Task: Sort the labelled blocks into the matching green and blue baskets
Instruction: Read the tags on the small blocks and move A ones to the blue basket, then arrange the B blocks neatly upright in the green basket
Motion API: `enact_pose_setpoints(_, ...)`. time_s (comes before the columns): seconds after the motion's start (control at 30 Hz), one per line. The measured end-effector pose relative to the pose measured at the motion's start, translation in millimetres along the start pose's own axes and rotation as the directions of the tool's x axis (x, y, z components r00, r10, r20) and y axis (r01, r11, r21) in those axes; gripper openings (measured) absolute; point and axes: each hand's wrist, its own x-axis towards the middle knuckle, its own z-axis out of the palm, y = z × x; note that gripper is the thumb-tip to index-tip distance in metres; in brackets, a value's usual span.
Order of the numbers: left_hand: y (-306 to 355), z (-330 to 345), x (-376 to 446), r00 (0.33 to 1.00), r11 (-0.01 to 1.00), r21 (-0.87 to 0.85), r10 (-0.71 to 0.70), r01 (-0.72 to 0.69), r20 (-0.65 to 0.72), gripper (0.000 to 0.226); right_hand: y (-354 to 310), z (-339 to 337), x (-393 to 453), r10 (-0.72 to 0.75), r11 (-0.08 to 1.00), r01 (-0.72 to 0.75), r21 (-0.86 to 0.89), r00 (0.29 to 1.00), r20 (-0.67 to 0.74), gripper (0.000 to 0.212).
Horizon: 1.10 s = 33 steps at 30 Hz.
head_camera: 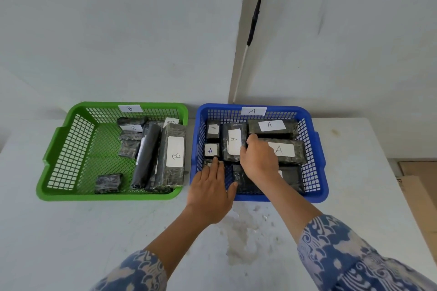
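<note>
Two blue patterned sleeves [354, 255] reach over a stained white table [82, 231]. The left hand [211, 188] lies flat, fingers straight, over the blue plastic mesh basket's [316, 172] near corner, hiding a small block. The right hand [259, 158], fingers curled, covers dark wrapped blocks [272, 126]; its grip is unclear. Five A labels show. The green plastic mesh basket [71, 149] beside it holds B blocks [173, 153]. Behind stands a pale wall [142, 30].

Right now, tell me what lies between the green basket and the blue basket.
Head view: only a narrow bare strip of white table separates the green basket from the blue basket; no block lies there.
</note>
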Motion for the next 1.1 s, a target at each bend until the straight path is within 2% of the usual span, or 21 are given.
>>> enact_pose_setpoints(0.1,1,0,0,1.0,1.0,-0.005,-0.001,0.001,-0.021,0.076,5,-1,-3,-0.032,0.996,0.03,-0.09,0.999,-0.012,0.035)
enact_pose_setpoints(0.23,1,2,1,1.0,1.0,0.005,0.0,0.0,-0.028,0.076,8,4,-2,-0.056,0.986,0.057,-0.157,0.998,0.008,0.038)
enact_pose_setpoints(0.33,1,2,0,1.0,1.0,0.005,-0.001,0.002,-0.031,0.077,10,3,-3,-0.082,0.987,0.085,-0.134,0.996,0.028,0.047)
enact_pose_setpoints(0.4,1,1,0,0.999,1.0,-0.005,-0.002,0.002,-0.037,0.076,14,-1,-9,-0.126,0.99,0.126,-0.06,0.992,0.004,0.052)
enact_pose_setpoints(0.5,2,0,-1,0.999,1.0,-0.011,0.001,-0.002,-0.045,0.075,27,-7,-27,-0.179,0.983,0.181,0.021,0.981,-0.076,0.031)
enact_pose_setpoints(0.57,3,0,0,0.999,1.0,-0.03,-0.008,0.006,-0.045,0.074,37,-8,-40,-0.184,0.983,0.184,0.029,0.983,-0.005,0.026)
enact_pose_setpoints(0.73,7,-5,9,0.997,0.991,-0.123,-0.055,0.047,-0.062,0.079,47,-2,-47,-0.107,0.994,0.101,0.042,0.976,0.192,0.049)
enact_pose_setpoints(0.97,6,-12,24,1.0,1.0,-0.012,-0.006,0.006,0.027,0.072,53,-2,-45,-0.095,0.988,0.066,0.139,0.972,0.214,0.04)
enact_pose_setpoints(1.03,5,-11,26,0.998,1.0,-0.004,-0.018,0.018,0.058,0.072,55,-4,-47,-0.103,0.971,0.067,0.23,0.983,0.149,0.035)
enact_pose_setpoints(1.1,5,-10,26,0.998,0.999,-0.021,-0.025,0.027,0.063,0.072,62,-11,-50,-0.046,0.942,0.054,0.332,0.998,-0.032,0.027)
